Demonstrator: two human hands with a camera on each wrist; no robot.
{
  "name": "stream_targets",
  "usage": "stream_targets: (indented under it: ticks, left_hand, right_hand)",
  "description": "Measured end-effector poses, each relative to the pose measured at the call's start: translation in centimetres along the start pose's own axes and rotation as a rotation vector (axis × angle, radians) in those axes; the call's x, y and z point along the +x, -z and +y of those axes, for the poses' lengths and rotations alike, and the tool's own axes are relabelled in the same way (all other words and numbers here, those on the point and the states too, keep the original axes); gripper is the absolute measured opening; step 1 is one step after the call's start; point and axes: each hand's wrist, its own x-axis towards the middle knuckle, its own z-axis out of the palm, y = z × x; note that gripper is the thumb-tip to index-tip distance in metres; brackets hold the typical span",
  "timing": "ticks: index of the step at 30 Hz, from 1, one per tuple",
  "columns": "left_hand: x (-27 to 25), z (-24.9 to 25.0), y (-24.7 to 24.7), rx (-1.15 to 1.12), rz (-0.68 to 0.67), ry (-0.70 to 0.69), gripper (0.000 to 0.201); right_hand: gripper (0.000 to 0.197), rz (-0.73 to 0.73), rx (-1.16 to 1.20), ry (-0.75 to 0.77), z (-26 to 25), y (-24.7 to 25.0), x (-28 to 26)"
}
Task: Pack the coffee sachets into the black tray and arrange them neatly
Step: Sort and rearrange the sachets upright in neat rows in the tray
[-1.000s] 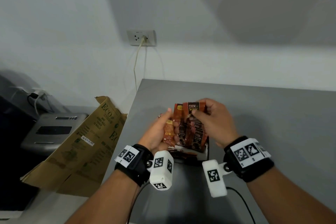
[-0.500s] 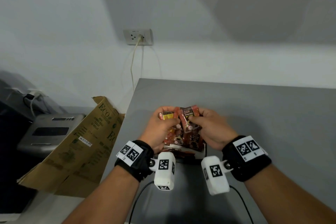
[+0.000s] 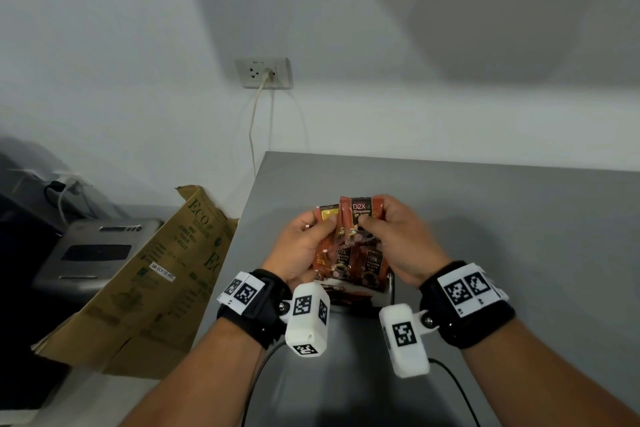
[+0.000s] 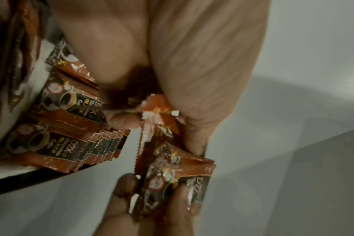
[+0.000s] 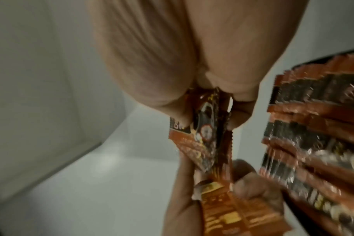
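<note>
While hands (image 3: pixel 349 246) pinch (glossy) sachets (image 3: pixel 360 215).

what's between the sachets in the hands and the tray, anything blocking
Nothing separate blocks it. Both hands, left and right, hold the sachets right over the tray. The tray already holds rows of sachets, so only those packed ones limit where the held bunch can go.

sachets (image 3: pixel 360 218) above tray (image 3: pixel 391 289), on table (image 3: pixel 519 236)

Both hands (image 3: pixel 349 246) gripping coffee sachets (image 3: pixel 360 215)
</note>
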Motion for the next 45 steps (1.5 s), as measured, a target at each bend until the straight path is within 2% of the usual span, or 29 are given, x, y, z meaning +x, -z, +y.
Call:
stream_targets:
  ticks: [2, 4, 6, 7, 8, 10, 11, 13, 14, 17, 21, 23, 26, 31, 35, 38, 45]
  left_hand:
    - [0.1, 0.3, 0.2, -0.052, -0.004, 0.103, 0.063]
    - [0.4, 0.6, 0.5, -0.145, 0.041, 0.217, 0.048]
    - [0.3, 0.8, 0.2, -0.186, 0.057, 0.272, 0.027]
    - [0.3, 0.9, 0.2, -0.172, 0.075, 0.252, 0.016]
    - [0.4, 0.8, 0.4, -0.145, 0.117, 0.2, 0.017]
    - [0.5, 0.8, 0.6, -0.045, 0.197, 0.081, 0.045]
    - [0.4, 1.0, 0.5, 0.014, 0.203, 0.034, 0.05]
    - [0.0, 1.0, 0.1, 0.119, 0.183, -0.028, 0.049]
    - [-0.1, 0.9, -0.2, 0.153, 0.165, -0.049, 0.048]
    - [-0.3, 0.4, -1.0, 0.131, 0.113, -0.072, 0.04]
    - [-0.6, 0.7, -0.9, -0.058, 0.07, 0.028, 0.022]
    - [-0.5, 1.0, -0.3, -0.111, 0.076, 0.049, 0.032]
    - [-0.2, 1.1, 0.2, -0.03, 0.104, -0.003, 0.046]
    - [-0.2, 0.8, 0.1, 0.067, 0.096, -0.04, 0.02]
    - [0.2, 0.2, 0.5, 0.135, 0.186, -0.071, 0.019]
    - [0.1, 0.2, 0.4, 0.1, 0.166, -0.059, 0.029]
    - [-0.4, 0.6, -0.1, 0.082, 0.146, -0.056, 0.023]
  right_hand:
    - [0.01, 0.084, -0.24, 0.154, -0.2, 0.6, 0.2]
    - [0.011, 0.064, -0.373, 0.27, -0.5, 1.1, 0.1]
    - [0.013, -0.051, -0.51, 0.281, -0.5, 1.2, -0.2]
    - [0.015, -0.109, -0.554, 0.252, -0.2, 1.1, -0.4]
    - [0.018, -0.138, -0.566, 0.226, 0.1, 1.1, -0.5]
    - [0.023, -0.086, -0.433, 0.142, 0.7, 1.2, -0.2]
    - [0.022, -0.032, -0.283, 0.072, 0.6, 1.1, 0.0]
    - [0.018, 0.016, 0.003, -0.066, 0.4, 0.7, 0.4]
    - [0.018, 0.005, 0.064, -0.107, 0.3, 0.4, 0.5]
    - [0.017, -0.001, 0.034, -0.141, 0.5, -0.4, 0.6]
    - [0.019, 0.102, 0.055, -0.145, 0.6, 0.1, 1.0]
    - [0.016, 0.103, 0.099, -0.165, 0.4, 0.8, 1.0]
    - [0.016, 0.094, 0.139, -0.195, 0.2, 1.4, 0.7]
    - [0.021, 0.079, 0.159, -0.238, 0.6, 1.6, 0.4]
    - [0.02, 0.063, 0.181, -0.239, 0.7, 1.6, 0.2]
    - [0.02, 0.074, 0.222, -0.228, 0.7, 1.7, 0.1]
    - [0.022, 0.071, 0.288, -0.161, 0.3, 1.5, -0.1]
